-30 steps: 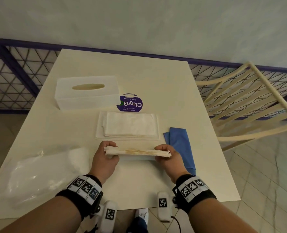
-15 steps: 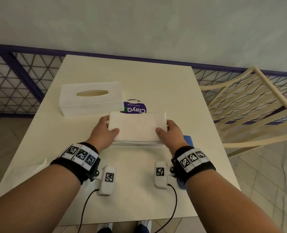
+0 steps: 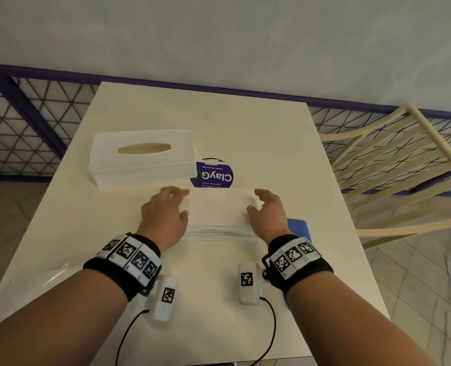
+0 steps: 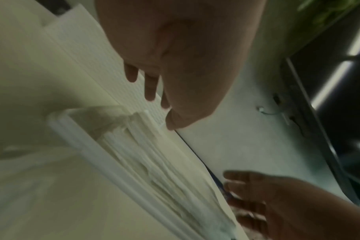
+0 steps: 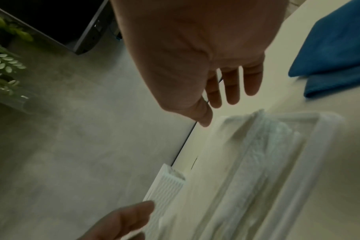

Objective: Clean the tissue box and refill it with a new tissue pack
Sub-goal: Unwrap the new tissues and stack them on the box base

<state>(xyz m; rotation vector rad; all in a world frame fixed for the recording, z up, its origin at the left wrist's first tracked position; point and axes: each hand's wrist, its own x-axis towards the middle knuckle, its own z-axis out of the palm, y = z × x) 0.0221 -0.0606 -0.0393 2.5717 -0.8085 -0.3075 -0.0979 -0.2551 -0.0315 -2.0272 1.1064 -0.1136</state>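
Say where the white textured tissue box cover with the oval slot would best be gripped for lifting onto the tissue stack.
Probably by its two short ends, one hand on each, coming from above. The white textured tissue box cover lies long side across the cream table, slot up. The left hand and right hand flank the white tissue stack, open.

Tissue stack [image 3: 220, 207] sits mid-table [image 3: 245, 122], resting in a tray [image 4: 105, 154]. Left hand [image 3: 163, 215] at its 9 o'clock, right hand [image 3: 268, 211] at its 3 o'clock, both just beside the stack's ends. Box [image 3: 142, 157] lies at the stack's 11 o'clock, further back. Wipes pack [image 3: 214, 174] at 12 o'clock, right against the box's right end and just behind the stack. Cloth [image 3: 298, 228] at 4 o'clock, partly under the right wrist. Plastic wrap [image 3: 37, 281] at 8 o'clock, near the table's left edge. Chair [image 3: 398, 167] off the table's right side.
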